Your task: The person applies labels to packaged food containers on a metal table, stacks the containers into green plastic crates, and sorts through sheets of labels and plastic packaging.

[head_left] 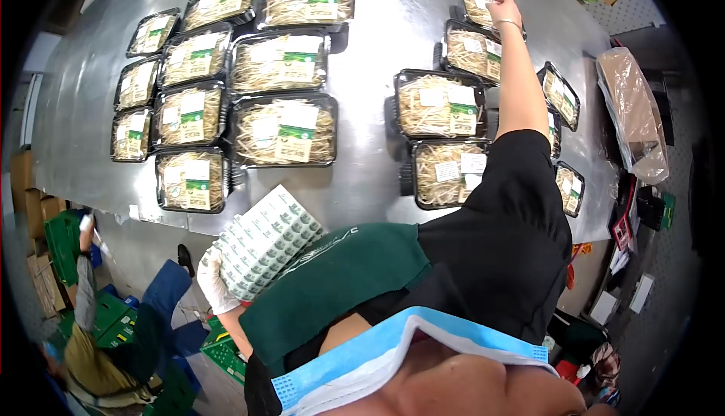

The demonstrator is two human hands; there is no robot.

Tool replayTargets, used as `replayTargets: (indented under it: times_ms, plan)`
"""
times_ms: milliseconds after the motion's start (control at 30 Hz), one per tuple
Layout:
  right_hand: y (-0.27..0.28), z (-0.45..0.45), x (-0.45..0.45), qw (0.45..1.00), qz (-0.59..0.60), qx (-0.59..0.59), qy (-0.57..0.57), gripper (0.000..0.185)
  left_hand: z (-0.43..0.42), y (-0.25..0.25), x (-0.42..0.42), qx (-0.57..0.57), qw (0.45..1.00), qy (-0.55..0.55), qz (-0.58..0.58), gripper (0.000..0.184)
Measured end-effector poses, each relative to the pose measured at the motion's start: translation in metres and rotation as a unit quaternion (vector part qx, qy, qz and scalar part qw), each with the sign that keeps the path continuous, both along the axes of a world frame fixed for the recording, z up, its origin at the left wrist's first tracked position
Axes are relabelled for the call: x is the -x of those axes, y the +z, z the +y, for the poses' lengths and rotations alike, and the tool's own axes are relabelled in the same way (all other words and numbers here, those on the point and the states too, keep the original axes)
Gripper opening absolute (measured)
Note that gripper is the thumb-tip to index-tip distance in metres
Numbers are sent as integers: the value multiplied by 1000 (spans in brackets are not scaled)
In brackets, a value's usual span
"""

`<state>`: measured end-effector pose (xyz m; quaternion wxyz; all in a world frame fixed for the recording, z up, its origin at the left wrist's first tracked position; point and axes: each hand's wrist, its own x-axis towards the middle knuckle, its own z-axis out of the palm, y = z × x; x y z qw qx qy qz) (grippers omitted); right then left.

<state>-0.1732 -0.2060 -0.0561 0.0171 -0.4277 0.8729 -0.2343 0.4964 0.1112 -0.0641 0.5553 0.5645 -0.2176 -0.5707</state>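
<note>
Hands apart. Right hand (504,11) at 1 o'clock, fingertips on far beansprout tray (476,8); can't tell if pinching. Left hand (211,274), 8 o'clock, clamped on green-printed label sheet (270,239).

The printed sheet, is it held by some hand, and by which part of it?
Yes, the left hand holds the printed sheet at its lower-left edge as pictured; the grip itself is mostly hidden.

Beside the right edge of the bench (370,61) is a plastic-wrapped brown bundle (633,106), seemingly cardboard; off the near left corner, a co-worker (94,359) beside green crates (62,244).
</note>
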Motion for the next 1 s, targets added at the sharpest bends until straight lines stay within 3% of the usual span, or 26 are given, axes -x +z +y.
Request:
replayTargets:
  times_ms: [133, 200, 333, 367, 400, 433, 467, 500, 533, 700, 767, 800, 867, 933, 967, 1000]
  plan:
    - [-17, 3, 24, 997, 44, -45, 49, 39, 6, 5, 25, -10, 999, 26, -29, 22]
    - [-22, 3, 19, 977, 188, -44, 89, 37, 12, 6, 38, -13, 999, 34, -30, 22]
    - [2, 36, 22, 960, 234, -123, -89, 53, 23, 12, 54, 0, 999, 29, -38, 21]
    - [1, 41, 35, 968, 187, -117, -118, 61, 25, 15, 58, 3, 999, 25, -29, 21]
    - [2, 50, 34, 978, 161, -32, -126, 60, 26, 18, 61, 6, 1000, 21, -20, 21]
    - [-21, 43, 57, 999, 25, 37, -14, 60, 29, 15, 60, 4, 999, 24, -35, 23]
    - [-45, 38, 80, 983, -111, 104, 99, 61, 30, 14, 60, 4, 999, 24, -35, 23]
    - [-3, 73, 20, 958, -221, 94, 156, 62, 30, 12, 61, 4, 999, 11, -47, 23]
    - [-17, 77, 15, 924, -283, 94, 237, 59, 30, 12, 62, 0, 998, -2, -60, 23]
    - [-23, 102, -45, 957, -119, 45, 260, 44, 43, 18, 66, 18, 999, -13, -41, 21]
    - [-38, 99, -43, 945, 125, 72, 295, 43, 56, 9, 63, 30, 999, 7, -39, 20]
    - [0, 113, -61, 947, 230, -66, 213, 47, 62, 8, 61, 39, 998, 20, -37, 20]
    - [-20, 116, -25, 953, 284, -21, 99, 50, 72, 10, 66, 42, 998, 38, -24, 18]
    - [-19, 126, -30, 970, 225, -14, 86, 53, 85, 6, 68, 35, 997, 65, -30, 19]
    - [-22, 131, -37, 978, -51, 48, 195, 55, 88, 3, 72, 28, 996, 68, -43, 17]
    - [-23, 142, -49, 897, -326, 98, 283, 57, 89, 9, 79, 14, 997, 59, -40, 14]
